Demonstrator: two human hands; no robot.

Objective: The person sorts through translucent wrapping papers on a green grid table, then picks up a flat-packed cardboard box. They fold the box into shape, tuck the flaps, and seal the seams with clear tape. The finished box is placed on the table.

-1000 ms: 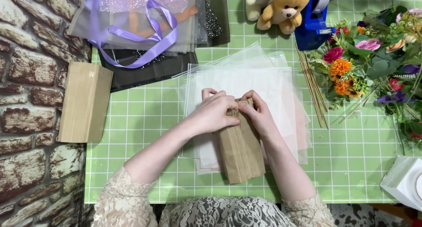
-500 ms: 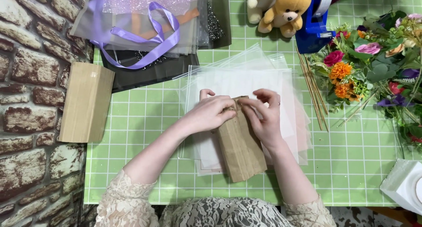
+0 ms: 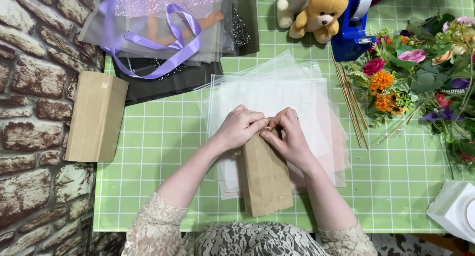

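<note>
A brown paper bag (image 3: 265, 179) lies lengthwise on a stack of clear and frosted plastic sheets (image 3: 277, 95) in the middle of the green grid mat. My left hand (image 3: 240, 127) and my right hand (image 3: 287, 134) meet at the bag's far end. Both pinch the top edge there, fingertips close together. The bag's far end is hidden under my fingers.
A second brown bag (image 3: 96, 116) lies at the mat's left edge by a brick-pattern wall. Sheer sheets with a purple ribbon (image 3: 163, 48) sit at the back left. A teddy bear (image 3: 316, 11), blue tape dispenser (image 3: 351, 33), wooden skewers (image 3: 349, 100), flowers (image 3: 420, 73) and white block (image 3: 452, 209) fill the right.
My hands shifted slightly along the bag's top edge and drew closer together; the bag stays where it was on the sheets.
</note>
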